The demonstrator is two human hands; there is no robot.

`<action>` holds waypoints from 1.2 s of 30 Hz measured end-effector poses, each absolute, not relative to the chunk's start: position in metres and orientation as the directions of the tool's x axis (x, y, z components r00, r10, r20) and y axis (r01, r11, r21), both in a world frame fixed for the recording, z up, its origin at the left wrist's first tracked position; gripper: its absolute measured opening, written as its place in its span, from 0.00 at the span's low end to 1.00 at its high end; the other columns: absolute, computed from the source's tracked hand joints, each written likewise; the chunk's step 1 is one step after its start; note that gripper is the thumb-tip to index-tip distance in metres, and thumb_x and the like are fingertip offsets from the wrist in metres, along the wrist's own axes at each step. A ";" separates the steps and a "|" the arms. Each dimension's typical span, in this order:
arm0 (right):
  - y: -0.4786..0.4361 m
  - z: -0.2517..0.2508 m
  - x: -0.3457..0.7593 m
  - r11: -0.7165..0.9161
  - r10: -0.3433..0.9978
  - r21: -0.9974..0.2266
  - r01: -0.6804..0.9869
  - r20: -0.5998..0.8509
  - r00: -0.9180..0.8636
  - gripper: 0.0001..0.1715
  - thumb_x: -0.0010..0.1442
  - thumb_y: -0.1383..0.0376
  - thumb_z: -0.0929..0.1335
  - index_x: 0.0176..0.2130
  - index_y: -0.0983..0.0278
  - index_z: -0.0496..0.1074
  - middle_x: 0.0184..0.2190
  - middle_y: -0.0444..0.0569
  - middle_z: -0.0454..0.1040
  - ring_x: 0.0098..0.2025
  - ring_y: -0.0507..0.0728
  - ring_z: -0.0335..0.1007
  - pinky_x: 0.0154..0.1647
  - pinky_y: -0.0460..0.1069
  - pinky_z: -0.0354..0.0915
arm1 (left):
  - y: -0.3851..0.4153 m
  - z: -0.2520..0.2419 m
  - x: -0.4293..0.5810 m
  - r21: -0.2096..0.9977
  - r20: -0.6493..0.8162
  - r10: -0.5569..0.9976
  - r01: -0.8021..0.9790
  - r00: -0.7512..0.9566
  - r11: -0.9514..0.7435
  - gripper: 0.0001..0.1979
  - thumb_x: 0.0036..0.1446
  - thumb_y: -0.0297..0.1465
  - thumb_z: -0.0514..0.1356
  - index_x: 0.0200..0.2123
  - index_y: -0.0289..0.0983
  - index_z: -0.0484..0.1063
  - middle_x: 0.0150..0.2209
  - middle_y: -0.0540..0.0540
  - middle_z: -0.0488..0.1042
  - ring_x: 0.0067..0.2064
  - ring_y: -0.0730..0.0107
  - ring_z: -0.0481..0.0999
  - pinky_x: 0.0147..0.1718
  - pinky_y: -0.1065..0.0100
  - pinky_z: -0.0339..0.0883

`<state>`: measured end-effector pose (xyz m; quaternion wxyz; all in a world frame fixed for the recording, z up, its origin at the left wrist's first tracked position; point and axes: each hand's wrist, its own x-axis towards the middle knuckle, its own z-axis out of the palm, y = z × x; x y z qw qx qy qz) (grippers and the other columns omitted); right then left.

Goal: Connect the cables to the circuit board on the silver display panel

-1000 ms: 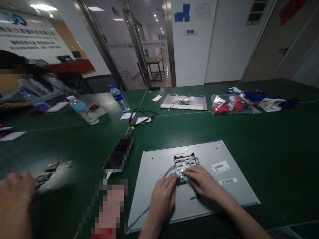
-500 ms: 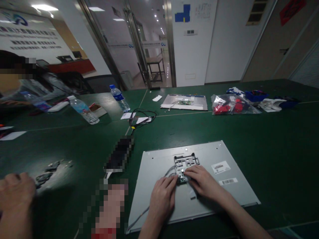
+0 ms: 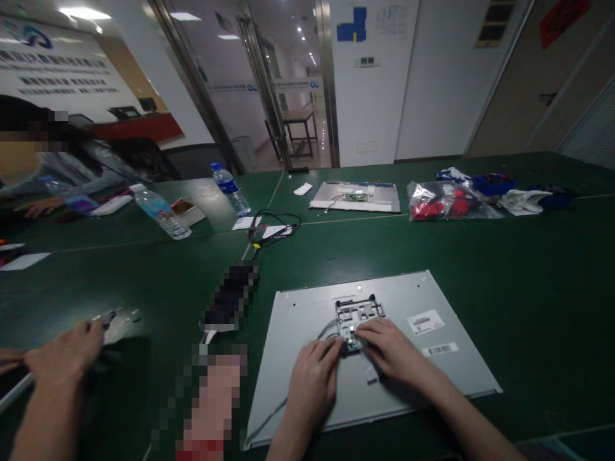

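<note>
In front of me a flat grey display panel (image 3: 394, 378) lies with its metal back up on the green table. A small green circuit board (image 3: 352, 344) sits at the black bracket frame (image 3: 360, 312) in its middle. With fingertips pressed together, my left hand (image 3: 312, 371) grips the board's left edge. My right hand (image 3: 391, 346) pinches it from the right side, its thumb partly hidden. Grey cables (image 3: 328, 329) run from the board to the left. A pale flat strip (image 3: 369, 371) lies below it.
At the left, a co-worker's hand (image 3: 67, 355) reaches over small metal parts (image 3: 115, 315). Beyond the panel lie another panel (image 3: 375, 203), a plastic bag with red items (image 3: 451, 202), a coiled black cable (image 3: 283, 224) and bottles, one blue-capped (image 3: 232, 190). A blurred dark device (image 3: 233, 294) lies left of the panel.
My two hands and the board hold almost still. The co-worker's hand at the left has moved right and forward over the small parts, and another hand shows at the far left.
</note>
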<state>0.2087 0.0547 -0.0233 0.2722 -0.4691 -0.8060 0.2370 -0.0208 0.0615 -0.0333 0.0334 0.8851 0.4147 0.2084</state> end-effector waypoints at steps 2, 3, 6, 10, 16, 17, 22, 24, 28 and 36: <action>0.055 -0.022 0.209 0.443 0.887 -0.637 0.631 0.213 -0.409 0.22 0.61 0.73 0.65 0.54 0.61 0.69 0.51 0.51 0.72 0.53 0.59 0.64 0.56 0.56 0.62 | 0.061 -0.034 -0.021 0.238 0.331 0.752 0.721 0.570 -0.651 0.21 0.62 0.23 0.52 0.57 0.40 0.68 0.49 0.41 0.74 0.46 0.60 0.73 0.46 0.56 0.70; 0.055 -0.022 0.209 0.441 0.888 -0.638 0.631 0.213 -0.407 0.22 0.61 0.73 0.65 0.54 0.61 0.69 0.51 0.51 0.72 0.53 0.59 0.64 0.56 0.56 0.62 | 0.061 -0.033 -0.021 0.240 0.324 0.756 0.723 0.569 -0.647 0.21 0.62 0.23 0.52 0.57 0.40 0.68 0.50 0.41 0.74 0.46 0.59 0.73 0.46 0.56 0.70; 0.054 -0.019 0.208 0.442 0.889 -0.645 0.624 0.219 -0.403 0.22 0.62 0.73 0.64 0.54 0.60 0.69 0.50 0.50 0.72 0.53 0.59 0.64 0.57 0.55 0.61 | 0.061 -0.033 -0.021 0.250 0.309 0.763 0.726 0.567 -0.641 0.20 0.63 0.24 0.52 0.57 0.40 0.67 0.50 0.42 0.74 0.47 0.59 0.72 0.47 0.56 0.69; 0.054 -0.017 0.208 0.441 0.889 -0.648 0.621 0.218 -0.404 0.21 0.62 0.73 0.64 0.54 0.61 0.69 0.50 0.50 0.72 0.53 0.58 0.64 0.56 0.55 0.61 | 0.060 -0.033 -0.021 0.268 0.315 0.764 0.720 0.563 -0.640 0.19 0.64 0.25 0.51 0.57 0.40 0.67 0.50 0.42 0.74 0.47 0.59 0.72 0.47 0.56 0.68; 0.053 -0.018 0.208 0.438 0.890 -0.645 0.626 0.214 -0.403 0.23 0.61 0.73 0.64 0.55 0.60 0.69 0.51 0.50 0.72 0.53 0.58 0.64 0.57 0.55 0.61 | 0.061 -0.033 -0.021 0.280 0.309 0.768 0.718 0.561 -0.637 0.19 0.64 0.25 0.51 0.57 0.40 0.67 0.50 0.42 0.74 0.47 0.60 0.72 0.47 0.56 0.68; 0.053 -0.018 0.209 0.438 0.890 -0.645 0.626 0.215 -0.402 0.23 0.61 0.73 0.65 0.55 0.60 0.69 0.51 0.50 0.72 0.53 0.58 0.64 0.57 0.54 0.61 | 0.061 -0.033 -0.021 0.281 0.308 0.768 0.718 0.561 -0.637 0.19 0.64 0.25 0.51 0.57 0.40 0.67 0.50 0.42 0.74 0.47 0.60 0.72 0.47 0.56 0.68; 0.053 -0.020 0.210 0.440 0.891 -0.640 0.630 0.222 -0.397 0.23 0.61 0.74 0.65 0.54 0.60 0.69 0.51 0.49 0.72 0.53 0.57 0.63 0.57 0.53 0.60 | 0.061 -0.032 -0.020 0.271 0.315 0.767 0.721 0.559 -0.638 0.18 0.64 0.25 0.51 0.56 0.39 0.68 0.50 0.41 0.74 0.47 0.59 0.73 0.46 0.56 0.69; 0.053 -0.021 0.210 0.444 0.889 -0.636 0.632 0.225 -0.398 0.23 0.60 0.74 0.65 0.55 0.60 0.69 0.51 0.49 0.72 0.53 0.57 0.63 0.57 0.53 0.60 | 0.061 -0.032 -0.019 0.271 0.312 0.766 0.721 0.561 -0.638 0.18 0.64 0.25 0.51 0.56 0.39 0.68 0.50 0.41 0.74 0.46 0.59 0.73 0.47 0.56 0.69; 0.053 -0.024 0.209 0.454 0.884 -0.636 0.624 0.236 -0.403 0.23 0.61 0.74 0.65 0.55 0.61 0.69 0.51 0.50 0.72 0.53 0.58 0.64 0.56 0.54 0.61 | 0.061 -0.031 -0.018 0.276 0.308 0.771 0.724 0.557 -0.633 0.18 0.64 0.25 0.51 0.56 0.39 0.68 0.50 0.42 0.74 0.46 0.60 0.72 0.46 0.57 0.68; 0.055 -0.023 0.209 0.452 0.884 -0.640 0.621 0.233 -0.405 0.23 0.61 0.74 0.65 0.55 0.61 0.69 0.51 0.50 0.72 0.52 0.59 0.64 0.56 0.55 0.62 | 0.062 -0.032 -0.018 0.275 0.297 0.775 0.727 0.558 -0.629 0.18 0.64 0.24 0.52 0.56 0.40 0.67 0.50 0.43 0.74 0.47 0.59 0.72 0.46 0.57 0.68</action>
